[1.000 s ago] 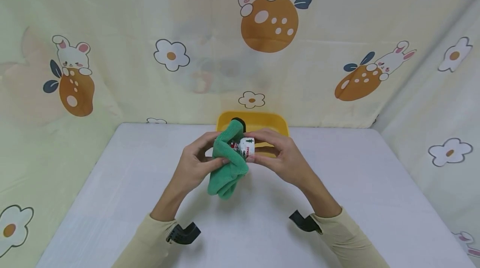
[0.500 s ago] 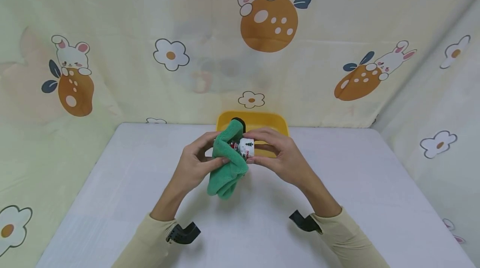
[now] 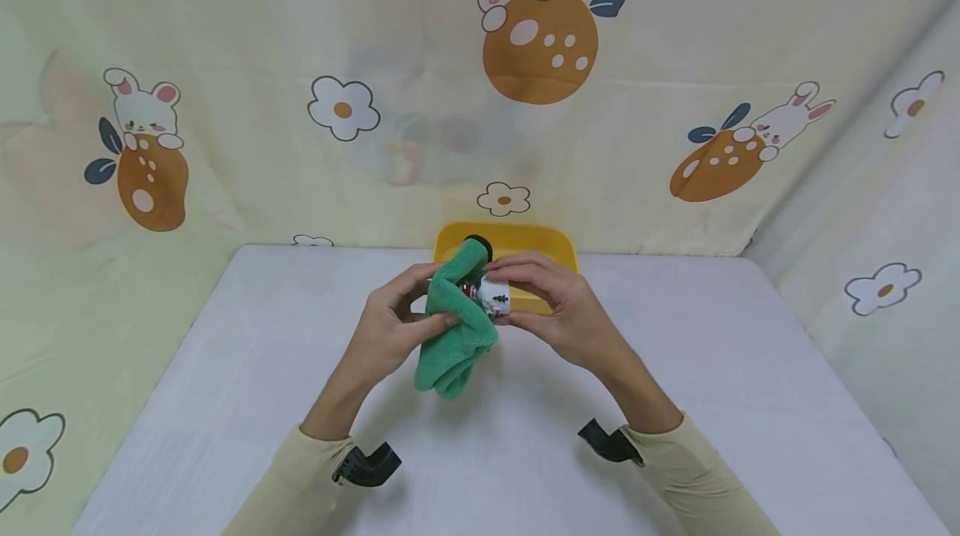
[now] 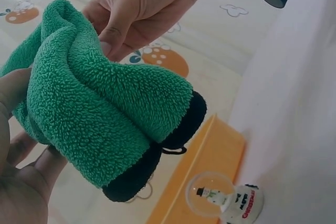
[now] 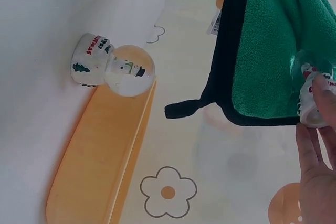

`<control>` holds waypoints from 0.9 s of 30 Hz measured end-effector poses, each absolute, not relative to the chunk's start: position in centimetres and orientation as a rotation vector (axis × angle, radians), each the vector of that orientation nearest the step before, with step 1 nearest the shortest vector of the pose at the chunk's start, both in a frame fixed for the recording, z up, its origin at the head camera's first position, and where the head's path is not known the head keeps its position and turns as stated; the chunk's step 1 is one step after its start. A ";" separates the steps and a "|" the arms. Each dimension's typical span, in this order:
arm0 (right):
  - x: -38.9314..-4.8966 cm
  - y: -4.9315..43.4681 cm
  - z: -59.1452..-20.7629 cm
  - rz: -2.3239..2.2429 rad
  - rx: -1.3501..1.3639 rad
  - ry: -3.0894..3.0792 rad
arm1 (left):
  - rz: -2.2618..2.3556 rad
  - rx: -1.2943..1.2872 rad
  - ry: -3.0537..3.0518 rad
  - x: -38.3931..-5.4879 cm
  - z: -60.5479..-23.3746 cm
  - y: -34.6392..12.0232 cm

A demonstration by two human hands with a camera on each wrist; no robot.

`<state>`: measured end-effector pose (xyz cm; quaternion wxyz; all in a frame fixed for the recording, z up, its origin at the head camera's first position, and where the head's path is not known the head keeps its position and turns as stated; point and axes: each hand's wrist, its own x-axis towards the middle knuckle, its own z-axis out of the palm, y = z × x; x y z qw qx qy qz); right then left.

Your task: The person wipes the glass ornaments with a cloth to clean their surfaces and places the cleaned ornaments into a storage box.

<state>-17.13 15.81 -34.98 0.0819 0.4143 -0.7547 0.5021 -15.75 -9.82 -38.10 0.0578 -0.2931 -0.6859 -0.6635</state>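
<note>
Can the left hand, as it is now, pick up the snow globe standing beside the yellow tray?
Probably not: the left hand is occupied, gripping the green cloth. Otherwise, nothing seems to block the way to that snow globe.

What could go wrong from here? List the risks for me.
1. The right hand holds a snow globe off the table with its fingers on the white base; a slip could drop it.
2. In the head view, the green cloth in the left hand covers part of that globe, so a loose hold there might go unnoticed.
3. A second snow globe stands near the yellow tray; a falling globe might strike it.
</note>
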 end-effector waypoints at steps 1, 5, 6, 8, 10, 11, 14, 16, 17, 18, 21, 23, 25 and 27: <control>-17.2 15.8 -35.0 1.488 1.239 -2.251 | -2.011 -0.887 -2.080 -15.7 -38.1 -9.8; -17.2 15.7 -35.0 1.463 1.248 -2.228 | -2.013 -0.880 -2.083 -15.7 -38.0 -9.8; -17.2 15.7 -35.0 1.459 1.248 -2.224 | -2.014 -0.880 -2.083 -15.7 -37.9 -9.8; -17.2 15.6 -35.1 1.459 1.252 -2.213 | -2.016 -0.878 -2.083 -15.7 -37.9 -9.8; -17.2 15.6 -35.1 1.465 1.256 -2.207 | -2.014 -0.878 -2.087 -15.7 -38.0 -9.8; -17.2 15.7 -35.1 1.469 1.258 -2.203 | -2.012 -0.878 -2.090 -15.7 -38.0 -9.8; -17.2 15.8 -35.2 1.477 1.260 -2.192 | -2.011 -0.875 -2.094 -15.7 -38.0 -9.8; -17.2 15.8 -35.1 1.481 1.259 -2.187 | -2.014 -0.873 -2.096 -15.7 -38.0 -9.8; -17.2 15.9 -35.1 1.486 1.258 -2.185 | -2.016 -0.871 -2.097 -15.7 -38.0 -9.8; -17.2 15.9 -35.0 1.488 1.259 -2.185 | -2.018 -0.870 -2.097 -15.7 -38.0 -9.8; -17.1 15.9 -34.9 1.503 1.259 -2.186 | -2.022 -0.862 -2.104 -15.7 -38.0 -9.8; -17.1 16.0 -34.8 1.506 1.255 -2.193 | -2.020 -0.857 -2.110 -15.7 -37.9 -9.7; -17.1 16.1 -34.8 1.511 1.246 -2.200 | -2.018 -0.854 -2.114 -15.7 -37.9 -9.7; -17.2 16.1 -34.8 1.517 1.236 -2.207 | -2.014 -0.853 -2.117 -15.6 -37.8 -9.7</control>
